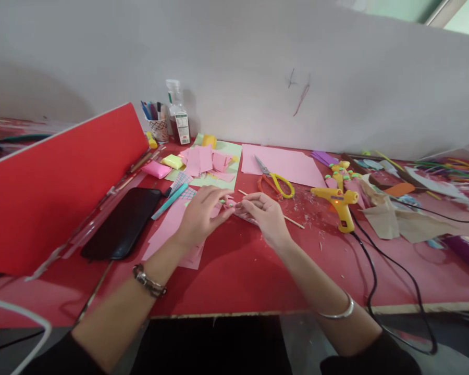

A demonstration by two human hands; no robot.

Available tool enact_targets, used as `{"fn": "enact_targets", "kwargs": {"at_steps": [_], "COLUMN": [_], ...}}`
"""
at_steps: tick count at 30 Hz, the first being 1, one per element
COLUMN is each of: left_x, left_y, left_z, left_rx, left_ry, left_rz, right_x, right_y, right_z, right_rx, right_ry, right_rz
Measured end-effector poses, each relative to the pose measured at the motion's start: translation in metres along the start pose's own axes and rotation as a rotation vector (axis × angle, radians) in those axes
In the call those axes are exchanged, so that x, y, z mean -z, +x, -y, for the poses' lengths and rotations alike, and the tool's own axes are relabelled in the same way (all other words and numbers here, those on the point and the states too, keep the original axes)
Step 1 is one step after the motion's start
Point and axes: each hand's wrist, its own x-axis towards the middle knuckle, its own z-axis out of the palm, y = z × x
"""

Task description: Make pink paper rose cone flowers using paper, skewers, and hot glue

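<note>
My left hand and my right hand meet over the red table, both pinching a small pink paper piece with a thin green stick in it. The fingers of both hands are closed around it. Under my left hand lie pink paper sheets. A thin wooden skewer lies on the table just past my right hand.
Orange-and-yellow scissors rest on a pink sheet. A yellow glue gun stands at the right with its black cord trailing off the front edge. A black phone and a red divider are at the left. Paper scraps, a pen cup and a bottle sit by the wall.
</note>
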Motion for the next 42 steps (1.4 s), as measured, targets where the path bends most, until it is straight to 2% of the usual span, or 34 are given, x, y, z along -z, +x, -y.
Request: {"fn": "enact_targets", "kwargs": {"at_steps": [4,11,16,21,23,25,27,29,32,35,39,42], "left_x": [-0.004,-0.005,-0.006,-0.002,0.0,0.002,0.004,0.005,0.004,0.004,0.003,0.003], "left_y": [-0.001,-0.001,-0.003,-0.003,-0.002,-0.001,0.0,0.0,-0.002,-0.002,0.001,0.004], "left_z": [-0.007,-0.003,0.0,-0.001,-0.002,-0.003,-0.003,-0.001,0.0,-0.002,-0.004,-0.003], "left_rx": [-0.068,-0.088,-0.074,-0.15,-0.101,0.008,0.096,0.118,0.113,0.12,0.188,0.255], "left_ry": [-0.072,-0.068,0.008,0.071,0.046,0.002,-0.017,0.0,0.029,-0.013,-0.095,-0.135], "left_rz": [0.019,0.001,-0.063,-0.165,-0.194,-0.217,-0.235,-0.249,-0.226,-0.193,-0.24,-0.3], "right_x": [-0.006,-0.007,-0.008,-0.008,-0.005,0.0,0.006,0.011,0.011,0.007,0.008,0.014], "right_y": [-0.003,-0.005,-0.006,-0.009,-0.007,-0.005,-0.002,-0.001,-0.001,-0.001,0.005,0.012], "right_z": [0.0,-0.001,-0.003,-0.003,-0.002,0.001,0.004,0.007,0.011,0.015,0.02,0.019], "right_rx": [-0.019,-0.053,0.007,0.076,0.095,0.165,0.257,0.284,0.188,0.103,0.058,0.113], "right_ry": [-0.041,-0.037,-0.075,-0.098,-0.155,-0.328,-0.645,-1.011,-1.428,-1.631,-1.592,-1.263], "right_rz": [0.067,0.11,0.148,0.242,0.272,0.243,0.16,0.095,0.166,0.253,0.246,0.281]}}
